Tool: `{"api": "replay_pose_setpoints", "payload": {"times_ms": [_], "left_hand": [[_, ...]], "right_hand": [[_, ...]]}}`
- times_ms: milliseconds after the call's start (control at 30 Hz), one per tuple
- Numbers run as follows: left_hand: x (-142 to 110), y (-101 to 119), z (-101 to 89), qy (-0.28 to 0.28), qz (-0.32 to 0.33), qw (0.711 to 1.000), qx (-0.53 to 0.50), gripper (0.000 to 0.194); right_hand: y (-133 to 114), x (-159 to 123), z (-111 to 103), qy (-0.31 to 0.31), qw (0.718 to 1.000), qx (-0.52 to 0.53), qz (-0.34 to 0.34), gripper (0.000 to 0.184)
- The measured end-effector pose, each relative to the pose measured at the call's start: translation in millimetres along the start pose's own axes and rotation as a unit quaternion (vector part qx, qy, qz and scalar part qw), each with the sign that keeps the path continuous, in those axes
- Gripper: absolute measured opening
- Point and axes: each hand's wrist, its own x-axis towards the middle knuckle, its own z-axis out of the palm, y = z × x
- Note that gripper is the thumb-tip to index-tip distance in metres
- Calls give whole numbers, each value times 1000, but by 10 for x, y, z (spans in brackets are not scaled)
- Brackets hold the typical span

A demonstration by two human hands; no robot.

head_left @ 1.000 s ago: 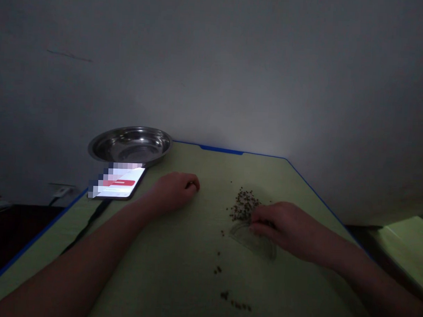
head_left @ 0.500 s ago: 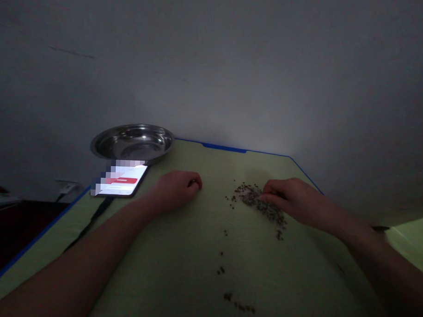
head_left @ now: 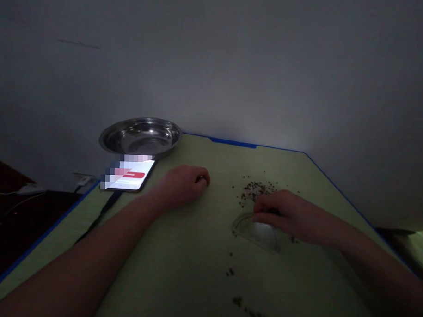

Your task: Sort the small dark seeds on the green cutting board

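1. One-handed, pinches clear curved piece (head_left: 259,235) by its far edge with right hand (head_left: 286,213), fingers narrow.
2. Runs roughly 10 to 4 o'clock on long axis, at 7 o'clock from right hand.
3. Just beside right hand, at 10 o'clock: dark grains (head_left: 255,189); farther from left hand (head_left: 184,185), at 3.
4. Left curled closed; can't tell if holding anything.

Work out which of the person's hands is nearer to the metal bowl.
Left. The left hand is curled, a little right of the metal bowl and closer to the camera; the right hand is much farther right, at a clear curved piece.
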Motion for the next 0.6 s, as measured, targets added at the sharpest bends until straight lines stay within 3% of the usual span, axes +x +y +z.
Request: {"api": "replay_pose_setpoints", "payload": {"times_ms": [200,600], "left_hand": [[1,48,-21,-6,-14,1000,10,32],[26,40,5,-7,-20,1000,21,32]], "right_hand": [[-2,-67,39,-61,997,39,-6,22],[-17,-214,58,-56,997,39,-21,24]]}}
